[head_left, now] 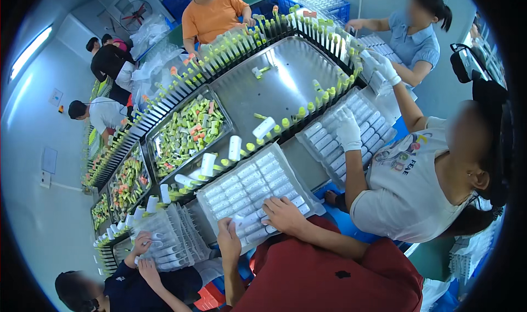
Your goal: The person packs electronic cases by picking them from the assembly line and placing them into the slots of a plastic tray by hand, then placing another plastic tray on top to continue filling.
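Note:
In front of me a clear plastic tray (206,202) holds rows of white plastic cylinders (241,187). My left hand (229,236) is at the tray's near left corner, fingers curled round the end of a white cylinder (247,221) that lies across toward my other hand. My right hand (284,215) rests over the near rows, fingers bent down onto the white pieces. Its fingertips are partly hidden, so I cannot tell whether it grips one.
Beyond stands a long machine with a conveyor of green-tipped holders (285,123) around metal trays (263,92). One tray holds many green and orange pieces (189,128). Co-workers sit close at both sides; a gloved hand (349,129) hovers over another tray (379,111) at right.

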`<state>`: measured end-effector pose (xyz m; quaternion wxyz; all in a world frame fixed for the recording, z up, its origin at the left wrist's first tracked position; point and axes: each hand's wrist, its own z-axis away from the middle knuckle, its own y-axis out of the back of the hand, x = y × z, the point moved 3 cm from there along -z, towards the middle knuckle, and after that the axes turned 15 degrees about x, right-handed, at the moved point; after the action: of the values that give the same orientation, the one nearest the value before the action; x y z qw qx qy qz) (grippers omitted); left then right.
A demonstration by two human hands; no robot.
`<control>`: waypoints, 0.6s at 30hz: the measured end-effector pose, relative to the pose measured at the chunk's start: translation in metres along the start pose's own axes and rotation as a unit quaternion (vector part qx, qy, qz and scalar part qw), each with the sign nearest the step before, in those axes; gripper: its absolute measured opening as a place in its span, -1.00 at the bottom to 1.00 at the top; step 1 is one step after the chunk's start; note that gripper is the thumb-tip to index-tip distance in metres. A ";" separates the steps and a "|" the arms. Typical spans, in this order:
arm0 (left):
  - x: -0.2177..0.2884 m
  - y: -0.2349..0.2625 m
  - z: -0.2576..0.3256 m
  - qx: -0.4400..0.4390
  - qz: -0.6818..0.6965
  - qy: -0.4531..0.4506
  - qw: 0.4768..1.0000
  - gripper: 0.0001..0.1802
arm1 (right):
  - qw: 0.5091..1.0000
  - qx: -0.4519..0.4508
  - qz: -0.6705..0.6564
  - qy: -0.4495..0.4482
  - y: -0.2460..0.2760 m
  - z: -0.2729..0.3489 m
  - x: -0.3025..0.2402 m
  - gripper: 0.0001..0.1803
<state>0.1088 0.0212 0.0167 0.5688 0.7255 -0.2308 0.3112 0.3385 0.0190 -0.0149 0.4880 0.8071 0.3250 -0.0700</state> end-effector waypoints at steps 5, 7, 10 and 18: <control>0.014 -0.026 -0.018 0.077 0.032 -0.009 0.996 -0.64 | 0.998 -0.042 -0.034 -0.024 -0.008 -0.005 0.011 -0.46; 0.067 -0.038 -0.031 0.051 0.067 0.040 0.996 -0.55 | 0.995 -0.049 -0.041 -0.072 -0.008 -0.006 0.013 -0.47; 0.059 -0.070 -0.054 -0.091 0.357 0.204 0.907 -0.46 | 0.989 0.023 -0.103 -0.101 0.004 -0.011 0.017 -0.51; 0.146 -0.153 -0.171 -0.099 0.360 0.076 0.924 -0.56 | 0.887 0.122 -0.289 -0.337 0.038 0.024 0.043 -0.68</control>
<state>0.2839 0.2270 0.0434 0.5034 0.5072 -0.4623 0.5250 0.3993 0.0070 -0.0174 0.4238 0.6582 0.3486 -0.5154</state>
